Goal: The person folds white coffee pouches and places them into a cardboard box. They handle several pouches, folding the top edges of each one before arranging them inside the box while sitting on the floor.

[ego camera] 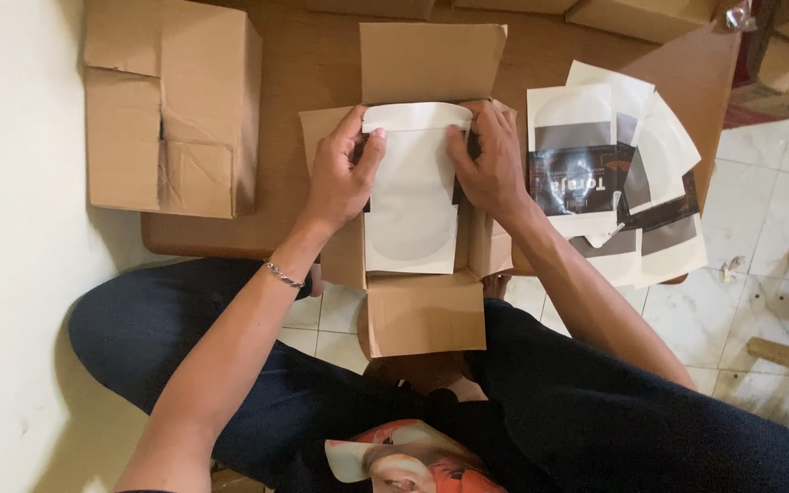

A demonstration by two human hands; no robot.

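Both hands, left [340, 173] & right [490, 164], grip white pouch [413, 201] over open box [426, 310].

Both hands are crowding the open carton [422, 310], its raised flaps walling every side. A closed box [171, 105] is blocking the left of the table [308, 64]; a fan of pouches [614, 173] is covering the right (bare wood is showing between box and carton).
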